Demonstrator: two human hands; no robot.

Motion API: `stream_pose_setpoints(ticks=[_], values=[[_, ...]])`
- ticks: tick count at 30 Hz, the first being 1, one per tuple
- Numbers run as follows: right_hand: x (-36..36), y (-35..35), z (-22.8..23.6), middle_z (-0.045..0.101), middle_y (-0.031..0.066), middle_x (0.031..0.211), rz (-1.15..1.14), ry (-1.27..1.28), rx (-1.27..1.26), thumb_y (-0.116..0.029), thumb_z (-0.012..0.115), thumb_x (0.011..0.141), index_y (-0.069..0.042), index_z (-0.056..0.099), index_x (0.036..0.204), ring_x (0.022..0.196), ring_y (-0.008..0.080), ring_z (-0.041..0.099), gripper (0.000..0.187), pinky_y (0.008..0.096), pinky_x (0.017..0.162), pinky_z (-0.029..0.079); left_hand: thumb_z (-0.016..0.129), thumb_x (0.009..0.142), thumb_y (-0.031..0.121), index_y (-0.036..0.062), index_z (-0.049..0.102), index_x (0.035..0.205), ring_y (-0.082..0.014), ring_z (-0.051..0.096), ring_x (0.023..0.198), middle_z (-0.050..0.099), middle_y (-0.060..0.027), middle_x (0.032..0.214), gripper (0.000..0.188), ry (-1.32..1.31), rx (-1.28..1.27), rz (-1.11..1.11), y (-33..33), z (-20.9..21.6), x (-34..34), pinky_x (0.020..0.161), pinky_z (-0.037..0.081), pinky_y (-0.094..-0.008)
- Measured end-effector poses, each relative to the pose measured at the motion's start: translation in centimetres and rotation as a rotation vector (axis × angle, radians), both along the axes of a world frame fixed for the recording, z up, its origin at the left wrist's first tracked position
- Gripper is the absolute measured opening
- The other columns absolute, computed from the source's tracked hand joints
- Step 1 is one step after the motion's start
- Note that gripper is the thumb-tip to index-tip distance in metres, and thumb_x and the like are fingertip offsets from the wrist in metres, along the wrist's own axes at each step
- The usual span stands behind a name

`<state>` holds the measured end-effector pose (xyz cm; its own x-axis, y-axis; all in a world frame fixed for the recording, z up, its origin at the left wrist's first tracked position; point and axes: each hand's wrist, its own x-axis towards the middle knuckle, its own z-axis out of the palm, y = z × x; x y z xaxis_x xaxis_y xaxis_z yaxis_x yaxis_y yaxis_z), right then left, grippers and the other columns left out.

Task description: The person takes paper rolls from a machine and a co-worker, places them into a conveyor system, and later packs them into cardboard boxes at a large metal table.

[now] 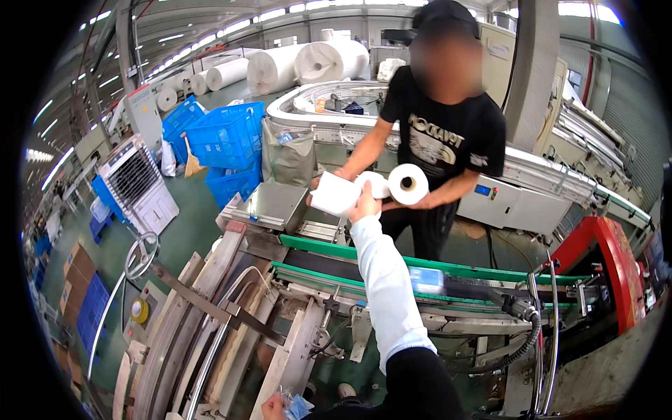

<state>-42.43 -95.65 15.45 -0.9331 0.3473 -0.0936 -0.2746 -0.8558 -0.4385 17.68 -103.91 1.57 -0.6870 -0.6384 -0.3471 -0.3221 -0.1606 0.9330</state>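
My right arm, in a light sleeve cover, reaches out over the conveyor. At its end my right hand [365,204] closes on a white paper roll [376,184], thumb on top, its fingers partly hidden. Beside it are another white roll [335,194] and a roll with its dark core hole facing me [414,176]. A co-worker [448,133] across the conveyor supports these rolls with both hands. Low in the view, my left hand [273,407] pinches a crumpled blue-and-clear plastic wrapper [299,407].
A conveyor with green side rails [336,248] runs between us, carrying a blue-and-white pack [425,280]. A metal box [269,206] stands at its left. Blue crates [224,136], a handwheel [142,255] and a red machine frame [619,266] are around.
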Motion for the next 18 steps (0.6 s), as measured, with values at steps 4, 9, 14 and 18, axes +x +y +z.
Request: stream_pose_setpoints(ticks=[4, 9, 14, 18], values=[[-0.7, -0.7, 2.4, 0.062, 0.0068, 0.101, 0.320, -0.019, 0.042, -0.017, 0.064, 0.091, -0.008, 0.051, 0.124, 0.077, 0.0176, 0.063, 0.037, 0.0278, 0.057, 0.050, 0.056, 0.092, 0.027, -0.0025, 0.068, 0.096, -0.0129, 0.051, 0.067, 0.060, -0.0013, 0.074, 0.032, -0.064, 0.027, 0.060, -0.7, -0.2, -0.4, 0.060, 0.043, -0.0289], [-0.2, 2.1, 4.7, 0.062, 0.0115, 0.114, 0.637, 0.021, 0.383, -0.028, 0.062, 0.090, -0.007, 0.047, 0.133, 0.083, 0.0219, 0.066, 0.050, 0.0304, 0.066, 0.050, 0.055, 0.092, 0.025, -0.0032, 0.068, 0.097, -0.0126, 0.054, 0.072, 0.063, -0.0025, 0.079, 0.031, -0.099, -0.091, 0.011, -0.2, 2.9, -1.9, 0.063, 0.044, -0.0295], [-4.7, 10.1, 2.8, 0.062, 0.0131, 0.066, 0.105, -0.210, 0.572, -0.009, 0.055, 0.081, -0.002, 0.061, 0.087, 0.040, 0.0152, 0.046, 0.011, 0.0287, 0.034, 0.029, 0.059, 0.089, 0.020, -0.0034, 0.067, 0.098, -0.0137, 0.057, 0.077, 0.067, -0.0043, 0.086, 0.026, -0.152, -0.179, 0.032, -1.9, -0.2, -0.7, 0.067, 0.046, -0.0292], [-12.4, 30.8, 3.6, 0.057, 0.0098, 0.061, -0.294, -0.481, 1.311, -0.007, 0.054, 0.078, -0.019, 0.005, 0.154, 0.043, 0.0173, 0.050, 0.092, 0.0318, 0.037, 0.036, 0.064, 0.085, 0.017, -0.0020, 0.068, 0.096, -0.0135, 0.056, 0.074, 0.067, -0.0050, 0.082, 0.023, -0.096, -0.114, -0.003, -1.1, -3.0, -3.6, 0.065, 0.046, -0.0298]])
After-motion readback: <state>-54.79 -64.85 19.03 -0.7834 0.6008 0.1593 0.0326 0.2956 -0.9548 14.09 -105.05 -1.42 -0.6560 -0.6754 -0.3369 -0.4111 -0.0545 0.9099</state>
